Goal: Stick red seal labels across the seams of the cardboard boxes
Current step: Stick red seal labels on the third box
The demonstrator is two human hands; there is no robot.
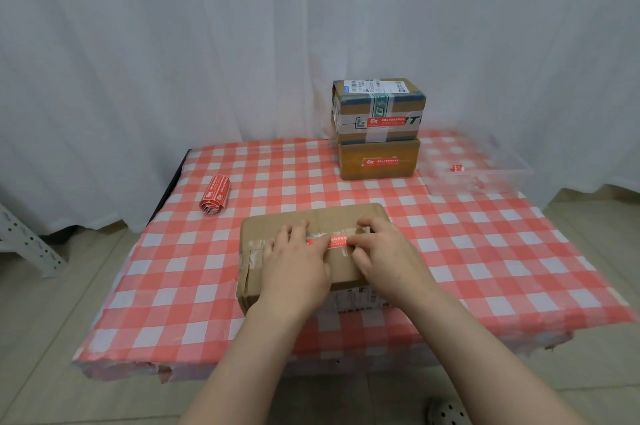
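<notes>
A roll [214, 194] of red paper labels lies on the left of the checked cloth [166, 286]. In the middle sits a brown cardboard box [252, 234]. The left hand [298, 265] presses flat, fingers straight, on a red label [329, 242] across its taped seam. The right hand [384, 251] curls its fingers on the label's end. Behind, a stack [379, 151] of two labelled boxes. A clear plastic tub [502, 175] holds a small red bit [457, 167].

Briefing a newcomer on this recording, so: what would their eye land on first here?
Two hands work at the near middle of the red-checked tablecloth: the left hand presses a red seal label onto a cardboard box while the right hand holds its end. Behind, a stack of two boxes already bears red labels; a roll of labels lies far left.
</notes>
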